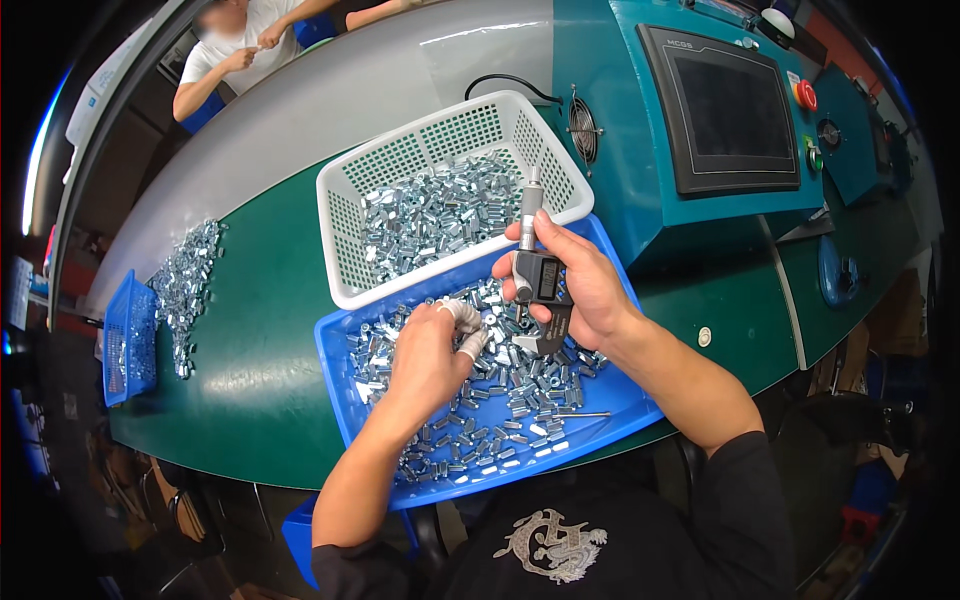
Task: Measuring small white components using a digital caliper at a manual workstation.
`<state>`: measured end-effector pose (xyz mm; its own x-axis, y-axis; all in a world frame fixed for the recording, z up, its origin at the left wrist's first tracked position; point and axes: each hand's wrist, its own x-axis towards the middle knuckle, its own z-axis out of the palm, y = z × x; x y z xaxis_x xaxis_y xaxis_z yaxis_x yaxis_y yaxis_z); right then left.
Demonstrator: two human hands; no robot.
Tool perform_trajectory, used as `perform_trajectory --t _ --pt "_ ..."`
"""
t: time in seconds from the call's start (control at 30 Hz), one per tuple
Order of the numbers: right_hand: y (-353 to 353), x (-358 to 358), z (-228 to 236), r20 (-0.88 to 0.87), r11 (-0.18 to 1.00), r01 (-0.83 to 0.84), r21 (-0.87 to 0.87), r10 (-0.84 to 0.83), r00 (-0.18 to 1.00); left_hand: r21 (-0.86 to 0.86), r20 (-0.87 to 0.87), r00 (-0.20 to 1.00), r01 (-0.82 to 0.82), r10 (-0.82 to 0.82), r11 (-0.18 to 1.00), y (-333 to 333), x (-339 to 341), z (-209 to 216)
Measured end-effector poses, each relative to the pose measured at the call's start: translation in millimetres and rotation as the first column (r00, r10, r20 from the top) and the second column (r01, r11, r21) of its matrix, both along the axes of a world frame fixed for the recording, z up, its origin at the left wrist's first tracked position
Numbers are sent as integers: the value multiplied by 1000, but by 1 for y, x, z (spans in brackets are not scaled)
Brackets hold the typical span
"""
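Note:
My right hand (588,285) grips a digital micrometer (541,278), held upright with its grey thimble at the top and its frame low over the parts. White finger cots cover fingertips of my left hand (430,348). Its fingers are curled together just left of the micrometer's frame; anything between them is hidden. Beneath both hands lies a blue tray (333,372) strewn with small shiny metal sleeves (540,395). A thin metal rod (583,415) rests among them near the tray's front right.
A white perforated basket (345,240) of similar parts stands behind the tray, against its far side. At left, a loose pile (190,280) adjoins a small blue basket (118,345). A teal machine with a dark screen (730,110) rises at right. Across the table sits another person (245,50).

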<state>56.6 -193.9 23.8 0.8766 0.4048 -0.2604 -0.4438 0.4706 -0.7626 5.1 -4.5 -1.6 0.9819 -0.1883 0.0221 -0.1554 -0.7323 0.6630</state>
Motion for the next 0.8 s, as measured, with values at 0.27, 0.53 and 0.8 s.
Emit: perform_trajectory --t 0.27,0.53,0.8 --pt "-1 0 -4 -1 998 20 63 -20 1000 -763 -348 932 -221 -99 607 -11 -3 7" --pt "-2 1 -7 6 995 4 97 -4 1000 -797 -414 891 -256 -185 547 -8 -3 10" --pt "-2 1 -9 19 992 -10 129 8 1000 -807 -408 890 -247 -204 537 -8 -3 11"
